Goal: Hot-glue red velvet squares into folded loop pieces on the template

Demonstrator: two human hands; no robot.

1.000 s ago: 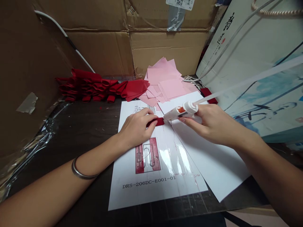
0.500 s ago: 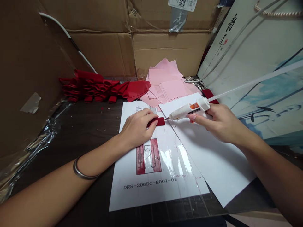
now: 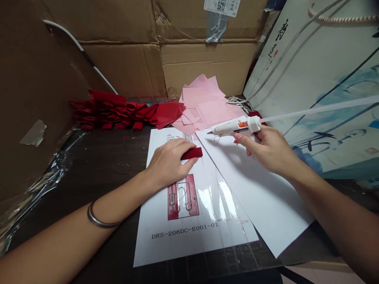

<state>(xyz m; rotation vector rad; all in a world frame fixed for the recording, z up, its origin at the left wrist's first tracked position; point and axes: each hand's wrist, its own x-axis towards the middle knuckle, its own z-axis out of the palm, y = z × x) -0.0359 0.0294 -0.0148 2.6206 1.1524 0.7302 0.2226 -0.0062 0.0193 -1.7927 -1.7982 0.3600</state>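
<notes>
My left hand (image 3: 173, 161) pinches a small folded piece of red fabric (image 3: 192, 153) between thumb and fingers, low over a printed sheet (image 3: 189, 244). Closed round the handle of a white hot glue gun (image 3: 227, 128) is my right hand (image 3: 266, 146). The gun's metal tip points left, above and to the right of the red piece, apart from it. A long translucent glue stick (image 3: 310, 110) runs out of its back end. On the printed sheet, below my left hand, is a red rectangle with a line drawing (image 3: 183, 197).
Folded red fabric pieces (image 3: 112, 112) are heaped at the back left. Pink paper squares (image 3: 204, 100) lie spread at the back, near some metal pieces (image 3: 239, 103). A blank white sheet (image 3: 266, 213) overlaps the printed one. Cardboard (image 3: 207, 65) and a painted panel (image 3: 325, 79) border the table.
My right hand has lifted the glue gun, so its tip has moved up and off the red fabric's right end. My left hand still holds the piece in about the same place.
</notes>
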